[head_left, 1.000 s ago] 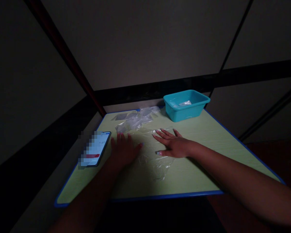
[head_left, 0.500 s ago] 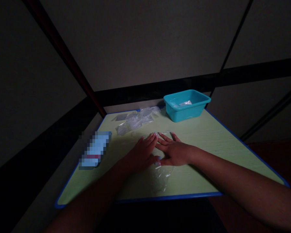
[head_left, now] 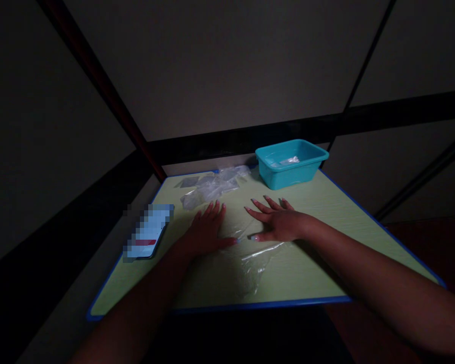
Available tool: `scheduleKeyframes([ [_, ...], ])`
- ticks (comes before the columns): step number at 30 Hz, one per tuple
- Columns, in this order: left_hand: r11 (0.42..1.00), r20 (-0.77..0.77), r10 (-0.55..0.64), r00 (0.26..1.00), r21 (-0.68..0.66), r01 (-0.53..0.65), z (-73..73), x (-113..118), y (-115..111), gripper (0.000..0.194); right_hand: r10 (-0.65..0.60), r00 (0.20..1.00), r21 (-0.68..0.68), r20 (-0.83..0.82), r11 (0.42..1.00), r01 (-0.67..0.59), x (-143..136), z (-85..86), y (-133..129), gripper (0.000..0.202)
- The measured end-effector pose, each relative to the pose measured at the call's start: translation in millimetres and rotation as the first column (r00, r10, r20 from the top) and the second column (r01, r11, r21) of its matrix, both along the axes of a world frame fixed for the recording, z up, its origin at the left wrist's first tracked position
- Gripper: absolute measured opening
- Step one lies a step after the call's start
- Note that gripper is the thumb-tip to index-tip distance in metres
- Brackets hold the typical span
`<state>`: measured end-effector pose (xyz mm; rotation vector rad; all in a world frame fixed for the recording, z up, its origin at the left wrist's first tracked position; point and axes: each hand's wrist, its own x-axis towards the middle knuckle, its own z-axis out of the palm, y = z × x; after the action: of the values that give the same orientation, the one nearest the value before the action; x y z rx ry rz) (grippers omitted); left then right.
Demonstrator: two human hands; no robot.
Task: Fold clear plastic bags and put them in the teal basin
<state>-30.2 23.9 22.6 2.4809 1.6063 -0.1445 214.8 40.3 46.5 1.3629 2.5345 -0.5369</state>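
A clear plastic bag (head_left: 256, 263) lies flat and slightly wrinkled on the light green table (head_left: 318, 273), in front of me. My left hand (head_left: 208, 230) rests palm down at the bag's left side, fingers spread, thumb pointing right over the plastic. Palm down too, my right hand (head_left: 276, 220) is at the bag's upper right, with its fingers fanned out. A gap separates the two hands, and neither grips anything. The bag's far edge is hard to make out.
Several crumpled clear bags (head_left: 212, 187) lie at the table's back left. A turquoise basket (head_left: 291, 174) with some clear plastic inside stands at the back right. A phone (head_left: 147, 235), partly pixelated, lies at the left edge. A wall is behind the table.
My hands have moved apart, the left one to the left and the right one slightly right and away from me. More of the clear bag between them now shows.
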Motion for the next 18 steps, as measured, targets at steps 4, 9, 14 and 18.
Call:
scheduleKeyframes([
  [4,1.000,0.000,0.004,1.000,0.001,-0.004,-2.4,-0.5,1.9,0.106,-0.044,0.999,0.056,-0.005,0.997,0.044,1.8,-2.9,3.2,0.092],
  [9,0.989,0.114,0.000,0.994,0.145,-0.017,2.4,1.0,0.8,0.088,0.129,0.978,0.113,-0.164,0.987,-0.111,-4.8,-5.1,-3.9,0.092],
  [14,0.982,0.262,-0.104,0.959,0.182,0.056,8.0,-2.8,-3.6,0.067,0.236,0.952,0.065,-0.193,0.972,-0.228,-9.1,-11.1,-4.9,0.074],
  [18,0.993,0.224,-0.107,0.969,0.072,0.093,3.3,-5.3,-5.6,0.073,0.164,0.975,0.073,-0.149,0.985,-0.154,-4.4,-13.0,3.6,0.066],
])
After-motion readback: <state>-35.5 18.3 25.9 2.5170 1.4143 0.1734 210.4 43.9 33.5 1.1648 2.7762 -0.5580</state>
